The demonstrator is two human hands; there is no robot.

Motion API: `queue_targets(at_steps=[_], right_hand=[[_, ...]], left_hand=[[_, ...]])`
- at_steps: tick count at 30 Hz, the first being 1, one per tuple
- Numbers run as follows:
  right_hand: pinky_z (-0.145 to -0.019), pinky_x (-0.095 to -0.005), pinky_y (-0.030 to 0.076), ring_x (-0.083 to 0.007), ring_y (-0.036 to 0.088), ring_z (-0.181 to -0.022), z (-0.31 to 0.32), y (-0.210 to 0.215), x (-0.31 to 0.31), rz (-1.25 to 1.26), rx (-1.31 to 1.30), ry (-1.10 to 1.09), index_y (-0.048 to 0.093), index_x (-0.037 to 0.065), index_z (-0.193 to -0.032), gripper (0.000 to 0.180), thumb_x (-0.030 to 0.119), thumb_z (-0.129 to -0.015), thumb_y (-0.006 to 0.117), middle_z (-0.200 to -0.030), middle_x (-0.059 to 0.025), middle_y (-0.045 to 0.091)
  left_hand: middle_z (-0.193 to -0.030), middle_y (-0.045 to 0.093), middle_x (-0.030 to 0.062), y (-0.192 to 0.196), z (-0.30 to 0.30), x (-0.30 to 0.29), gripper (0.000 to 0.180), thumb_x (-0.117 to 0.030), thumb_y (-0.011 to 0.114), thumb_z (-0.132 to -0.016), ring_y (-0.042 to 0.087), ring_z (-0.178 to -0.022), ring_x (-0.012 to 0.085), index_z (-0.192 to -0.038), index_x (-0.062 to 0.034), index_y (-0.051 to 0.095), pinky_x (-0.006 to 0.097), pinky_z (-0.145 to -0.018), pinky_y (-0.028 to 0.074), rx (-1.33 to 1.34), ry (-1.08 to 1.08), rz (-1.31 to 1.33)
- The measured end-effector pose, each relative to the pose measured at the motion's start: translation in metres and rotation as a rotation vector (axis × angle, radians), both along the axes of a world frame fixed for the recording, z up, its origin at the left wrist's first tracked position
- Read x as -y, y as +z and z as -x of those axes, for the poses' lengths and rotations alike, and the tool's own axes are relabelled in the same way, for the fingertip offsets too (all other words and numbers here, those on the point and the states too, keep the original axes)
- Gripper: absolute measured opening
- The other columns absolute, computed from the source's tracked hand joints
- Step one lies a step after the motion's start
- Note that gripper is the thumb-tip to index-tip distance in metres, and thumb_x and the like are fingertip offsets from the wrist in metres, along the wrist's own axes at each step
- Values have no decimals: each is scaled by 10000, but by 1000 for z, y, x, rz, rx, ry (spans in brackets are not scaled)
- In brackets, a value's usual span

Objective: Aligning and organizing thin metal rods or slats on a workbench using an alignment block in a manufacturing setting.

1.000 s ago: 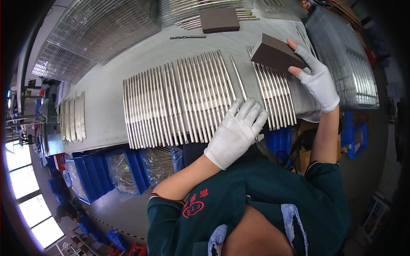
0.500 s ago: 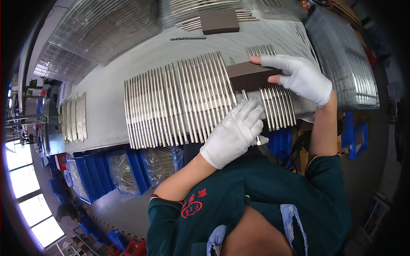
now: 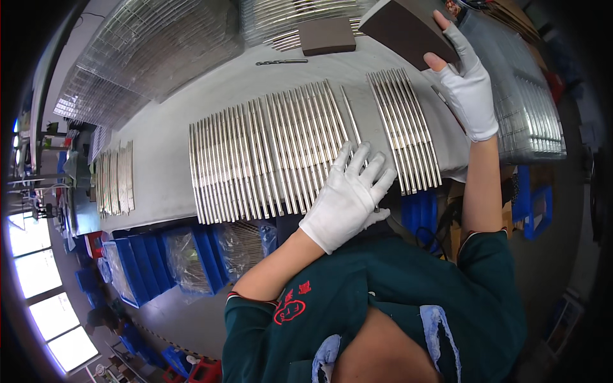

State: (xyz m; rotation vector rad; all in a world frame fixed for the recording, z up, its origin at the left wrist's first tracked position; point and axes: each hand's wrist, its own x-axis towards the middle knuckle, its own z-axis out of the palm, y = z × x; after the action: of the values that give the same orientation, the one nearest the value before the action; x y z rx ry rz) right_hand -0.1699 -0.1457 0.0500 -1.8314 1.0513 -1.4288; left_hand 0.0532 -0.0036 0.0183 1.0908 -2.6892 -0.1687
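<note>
Raised at the far right of the table, a brown rectangular block (image 3: 405, 32) is gripped between the thumb and fingers of my right hand (image 3: 471, 96). That hand wears a white glove with bare thumb and finger tips. My left hand (image 3: 348, 198), gloved in white, lies palm down with fingers spread over the near end of a single metal rod (image 3: 350, 112). Left of it is a wide row of slim silvery rods (image 3: 268, 153), laid side by side. A narrower row of rods (image 3: 405, 127) lies to its right. The left palm hides the single rod's lower part.
A second brown block (image 3: 327, 37) rests on rods at the back, near a twist drill bit (image 3: 281, 62). Clear plastic trays (image 3: 159, 51) stack at back left, others (image 3: 523, 96) at right. More rods (image 3: 115, 179) lie far left. Blue bins (image 3: 137, 265) stand below the front edge.
My right hand has lifted the brown block off the right-hand rods and carried it up and away to the back right. My left hand's fingers have spread, staying in nearly the same place.
</note>
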Motion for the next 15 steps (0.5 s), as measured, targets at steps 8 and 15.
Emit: queue_targets(at_steps=[8, 15], right_hand=[[-776, -237, 540, -112, 631, -892, 1, -56, 36, 233, -210, -234, 533, 136, -1409, 581, 73, -868, 735, -1229, -47, 614], [-768, -243, 552, -121, 632, -929, 0, -53, 35, 276, -177, -258, 543, 123, -1395, 569, 65, -862, 735, -1200, -55, 617]], left_hand=[[-1289, 512, 236, 0, 11, 4, 719, -362, 769, -762, 488, -1240, 421, -1330, -31, 479, 534, -1125, 315, -87, 104, -32], [-1310, 503, 236, -5, 22, 6, 717, -322, 732, -802, 483, -1252, 408, -1387, -30, 439, 514, -1118, 324, -107, 35, -49]])
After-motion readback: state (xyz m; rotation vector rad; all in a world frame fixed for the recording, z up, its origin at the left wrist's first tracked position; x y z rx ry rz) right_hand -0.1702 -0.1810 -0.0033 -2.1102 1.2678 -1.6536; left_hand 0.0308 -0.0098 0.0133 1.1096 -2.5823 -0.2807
